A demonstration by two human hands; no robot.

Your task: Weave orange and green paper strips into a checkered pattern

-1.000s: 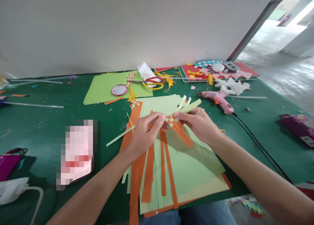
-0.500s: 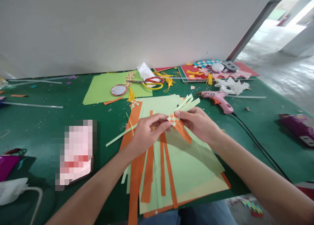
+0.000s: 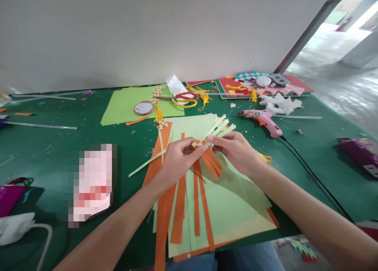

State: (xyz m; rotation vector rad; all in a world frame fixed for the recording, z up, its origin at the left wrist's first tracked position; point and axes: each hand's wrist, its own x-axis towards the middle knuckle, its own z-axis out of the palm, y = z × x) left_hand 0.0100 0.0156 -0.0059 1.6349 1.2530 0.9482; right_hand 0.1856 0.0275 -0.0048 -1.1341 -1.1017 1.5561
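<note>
Between my two hands is a small woven paper piece (image 3: 199, 143) in an orange and pale green check, with loose strips fanning from it. Its green ends point up and right; its orange ends hang down. My left hand (image 3: 181, 154) pinches the woven part at its left side between thumb and fingers. From the right, my right hand (image 3: 233, 147) grips it where the green strips come out, thumb on top. Beneath both hands lie pale green paper sheets (image 3: 233, 200) with loose orange strips (image 3: 177, 223) and green strips across their left part.
A pink glue gun (image 3: 264, 121) with a black cord lies at the right. Scissors (image 3: 186, 99), a round tin (image 3: 143, 108) and a yellow tassel (image 3: 158, 113) lie on or near a bright green sheet (image 3: 115, 105). A phone (image 3: 93, 184) rests at the left.
The woven piece has shifted slightly left and tilted flatter between my hands. Its orange strips are now spread apart, and the green ends fan out lower to the right.
</note>
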